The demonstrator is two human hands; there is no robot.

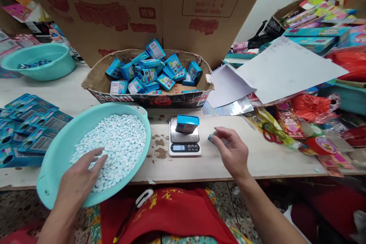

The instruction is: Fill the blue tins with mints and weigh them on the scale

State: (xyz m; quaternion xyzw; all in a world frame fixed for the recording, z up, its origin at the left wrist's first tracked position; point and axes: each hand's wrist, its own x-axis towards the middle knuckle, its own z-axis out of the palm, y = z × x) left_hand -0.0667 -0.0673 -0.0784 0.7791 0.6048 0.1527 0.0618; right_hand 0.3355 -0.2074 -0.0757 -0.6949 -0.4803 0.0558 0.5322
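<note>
My left hand (pixel 81 173) reaches over the turquoise basin (pixel 51 160) of small pale candies (pixel 121 141), thumb and fingers apart, fingertips at the candies. Right of the basin, a blue tin (pixel 187 124) stands on a small white scale (pixel 185 149) whose display looks like 0.0. My right hand (pixel 231 150) is just right of the scale, its thumb and fingers curled around a small blue-edged item (pixel 211 138) on the table, mostly hidden by the fingers. Behind the scale, a cut-down cardboard box (pixel 151 101) holds several blue tins (pixel 148 75).
Flat blue card packs (pixel 37 131) are stacked at the left. A second turquoise basin (pixel 48 70) stands behind them. A large carton (pixel 160 15) rises at the back. White sheets (pixel 288 70), red scissors (pixel 271 137) and coloured packaging (pixel 309 106) crowd the right. The table's front edge (pixel 177 181) is near me.
</note>
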